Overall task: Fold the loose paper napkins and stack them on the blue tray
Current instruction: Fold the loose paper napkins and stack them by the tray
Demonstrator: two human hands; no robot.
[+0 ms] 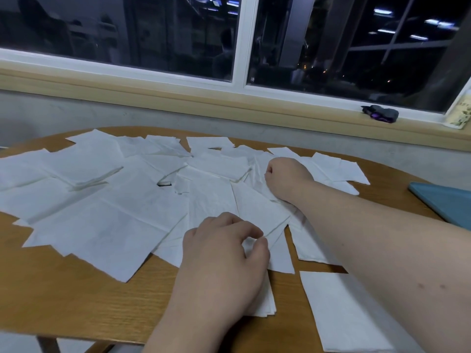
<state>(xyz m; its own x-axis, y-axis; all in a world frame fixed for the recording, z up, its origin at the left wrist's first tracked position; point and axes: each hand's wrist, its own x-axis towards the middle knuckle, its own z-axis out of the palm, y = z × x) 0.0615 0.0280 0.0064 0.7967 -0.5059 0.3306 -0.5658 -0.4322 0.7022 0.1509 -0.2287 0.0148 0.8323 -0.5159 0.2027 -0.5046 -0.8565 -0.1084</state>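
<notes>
White napkins, left grip pinching 1 edge, right grip fisted, its hold unclear.

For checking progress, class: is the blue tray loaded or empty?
Cannot tell: only a corner of the blue tray shows, bare; the napkins in view lie on the table.
</notes>
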